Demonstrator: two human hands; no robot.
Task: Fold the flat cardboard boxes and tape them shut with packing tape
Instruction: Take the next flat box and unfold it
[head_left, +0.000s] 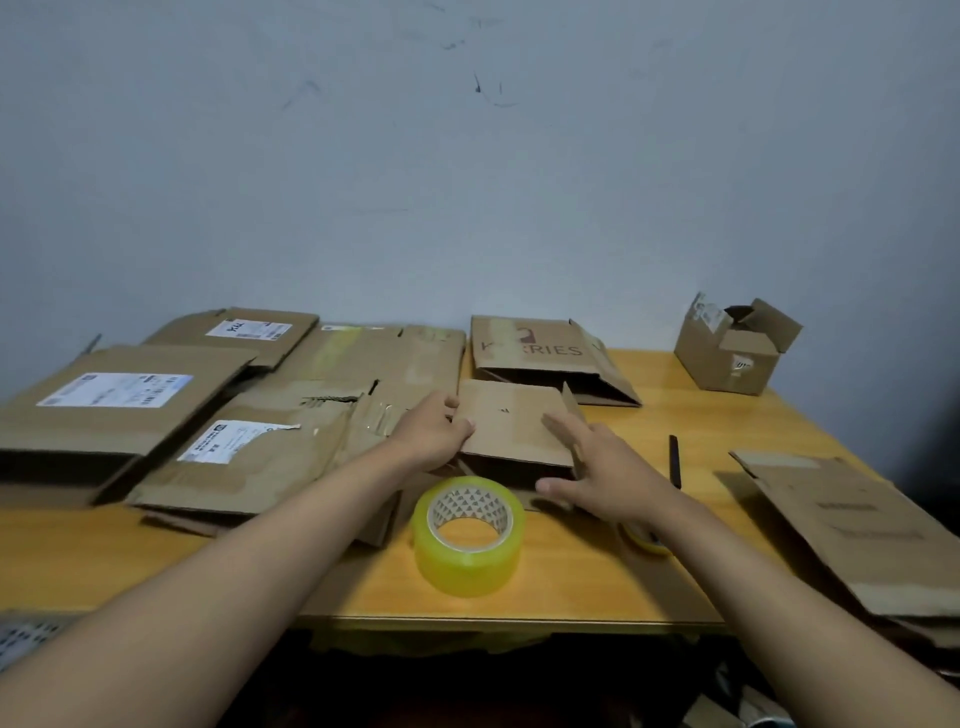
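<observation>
Behind the tape roll, left hand grips small box, seemingly lying crosswise; right hand open

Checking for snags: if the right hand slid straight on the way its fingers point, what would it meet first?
The right hand points up-left across the small flattened box; beyond that, probably the left hand gripping the opposite edge.

A makeshift packing corner in a plain room — a bare, scuffed grey wall behind a yellow wooden tabletop crowded with flattened cardboard boxes, several bearing used shipping labels, plus 1 roll of clear packing tape — more home storeroom than shop.
</observation>
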